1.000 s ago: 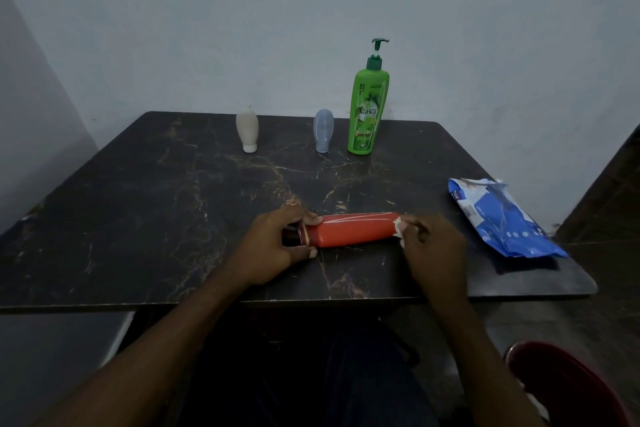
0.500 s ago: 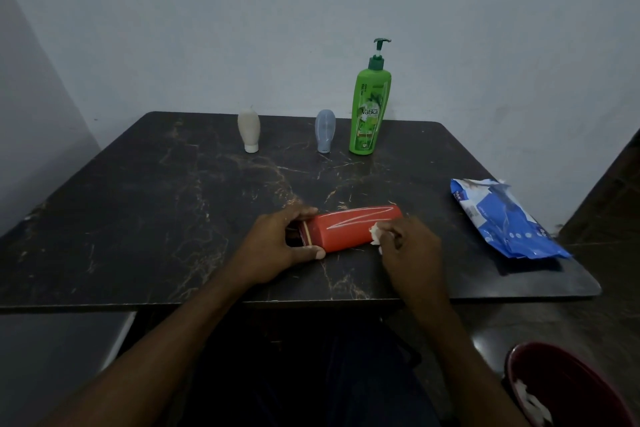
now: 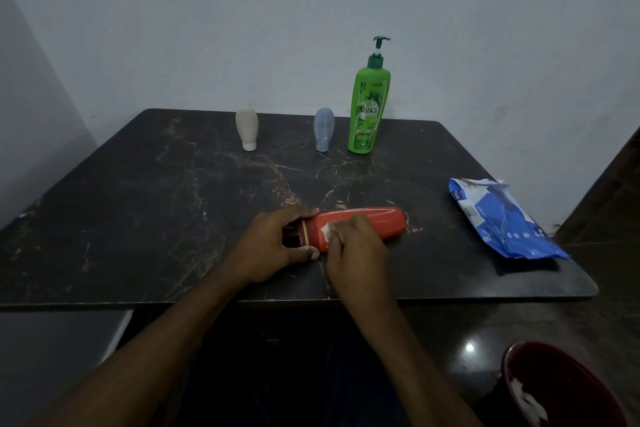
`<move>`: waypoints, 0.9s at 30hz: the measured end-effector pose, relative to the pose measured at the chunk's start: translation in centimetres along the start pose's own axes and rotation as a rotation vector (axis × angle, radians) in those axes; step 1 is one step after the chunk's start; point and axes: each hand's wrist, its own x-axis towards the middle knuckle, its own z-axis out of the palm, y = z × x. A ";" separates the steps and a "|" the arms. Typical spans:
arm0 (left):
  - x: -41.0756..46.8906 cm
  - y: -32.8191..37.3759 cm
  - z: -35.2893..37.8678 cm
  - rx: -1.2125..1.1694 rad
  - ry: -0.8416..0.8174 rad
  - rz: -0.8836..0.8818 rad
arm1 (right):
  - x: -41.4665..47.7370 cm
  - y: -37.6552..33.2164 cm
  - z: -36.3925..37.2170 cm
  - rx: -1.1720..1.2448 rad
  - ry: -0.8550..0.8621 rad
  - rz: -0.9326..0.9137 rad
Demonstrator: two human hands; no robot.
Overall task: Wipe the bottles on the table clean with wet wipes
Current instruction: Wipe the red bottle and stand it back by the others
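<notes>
The green pump bottle (image 3: pixel 367 111) reads "Vatika" on its label; print on the blue wipes pack (image 3: pixel 498 218) is too small to read.

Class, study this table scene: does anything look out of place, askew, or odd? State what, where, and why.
Only the red bottle lies on its side near the front edge, while it is wiped; the other three bottles stand upright at the back. The blue wet wipes pack at the right edge looks crumpled. Nothing is spilled.
</notes>
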 end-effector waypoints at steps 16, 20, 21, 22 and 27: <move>0.0 -0.3 0.1 0.006 0.007 0.001 | 1.1 1.0 -1.1 0.063 0.055 0.082; 0.0 -0.3 0.2 0.014 0.008 0.004 | 0.7 0.6 -0.8 0.080 0.008 0.026; 0.0 -0.2 0.1 0.013 0.004 0.006 | 1.0 1.3 -1.3 0.087 0.023 0.059; 0.0 -0.2 0.1 0.005 -0.002 0.009 | 1.4 2.2 -1.8 0.100 0.050 0.101; 0.0 -0.2 0.1 -0.029 -0.021 0.010 | 3.3 7.3 -4.4 0.084 0.146 0.380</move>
